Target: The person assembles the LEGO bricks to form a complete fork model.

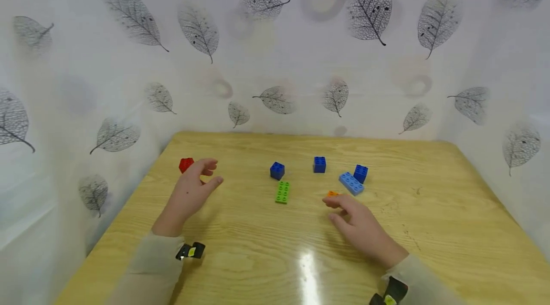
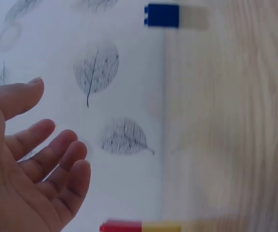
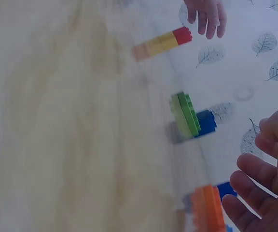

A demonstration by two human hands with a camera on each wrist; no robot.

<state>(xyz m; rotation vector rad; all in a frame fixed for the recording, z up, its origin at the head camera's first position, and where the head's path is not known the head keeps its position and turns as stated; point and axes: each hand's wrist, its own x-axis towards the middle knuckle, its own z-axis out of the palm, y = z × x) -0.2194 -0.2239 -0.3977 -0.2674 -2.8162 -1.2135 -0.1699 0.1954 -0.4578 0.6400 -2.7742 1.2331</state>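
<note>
My left hand hovers over the left side of the wooden table, fingers relaxed and holding nothing. Just beyond it a red brick shows, partly covered by the hand; the left wrist view shows red above a yellow brick. On the right, my right hand is loosely bent with nothing in its grasp. Its fingertips overlap an orange brick, which stands out more in the right wrist view. Between the hands lies a light green brick, with a dark blue brick close behind it.
Farther back stands another dark blue brick. To the right of it, a long light blue brick lies against or close to a third dark blue one. A leaf-patterned curtain hangs behind and beside the table.
</note>
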